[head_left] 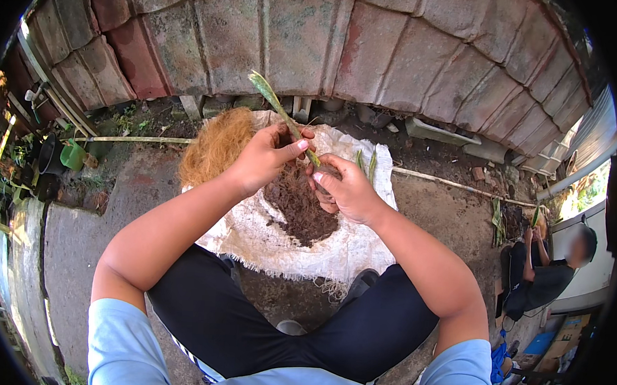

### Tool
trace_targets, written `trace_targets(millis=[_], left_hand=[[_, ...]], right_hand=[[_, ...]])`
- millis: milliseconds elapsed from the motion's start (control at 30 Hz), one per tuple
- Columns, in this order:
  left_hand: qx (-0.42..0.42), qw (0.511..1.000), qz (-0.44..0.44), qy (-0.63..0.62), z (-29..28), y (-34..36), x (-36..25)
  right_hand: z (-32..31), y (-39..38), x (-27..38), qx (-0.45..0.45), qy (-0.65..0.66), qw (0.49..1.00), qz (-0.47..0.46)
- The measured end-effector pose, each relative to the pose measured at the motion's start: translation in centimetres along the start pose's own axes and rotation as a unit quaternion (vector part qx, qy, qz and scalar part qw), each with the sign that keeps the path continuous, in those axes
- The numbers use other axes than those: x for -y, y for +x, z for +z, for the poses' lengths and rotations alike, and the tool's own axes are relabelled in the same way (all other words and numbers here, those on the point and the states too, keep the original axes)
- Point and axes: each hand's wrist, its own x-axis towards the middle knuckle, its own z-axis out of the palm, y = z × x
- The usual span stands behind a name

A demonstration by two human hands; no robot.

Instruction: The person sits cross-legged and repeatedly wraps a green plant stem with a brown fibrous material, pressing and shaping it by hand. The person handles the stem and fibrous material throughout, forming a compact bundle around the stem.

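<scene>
A long green snake plant leaf slants up and to the left between my two hands. My left hand pinches it around the middle, thumb against fingers. At its lower end my right hand is closed around a brown clump of soil packed about the leaf's base. Below the hands, a dark heap of loose soil lies on a white woven sack. Just beyond my right hand, more short green leaves rest on the sack.
A tangled pile of brown fibre sits at the sack's far left. Roof tiles span the far side, with a pale trough beneath them. A green watering can stands far left. On the right, a seated person also holds a leaf.
</scene>
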Motion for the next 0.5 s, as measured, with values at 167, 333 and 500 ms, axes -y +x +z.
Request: trace_targets(millis=[167,333,500], left_hand=[[0.028,0.999,-0.015,-0.029,-0.02,-0.15,0.0],[0.071,0.997,0.015,-0.007,0.12,0.15,-0.17],[0.085,0.996,0.003,0.027,0.18,0.26,-0.18]], right_hand=[[0.5,-0.36,0.68,0.002,-0.042,0.999,0.015],[0.24,-0.44,-0.08,-0.057,0.107,0.992,0.044],[0.19,-0.26,0.14,-0.042,0.07,0.993,0.089]])
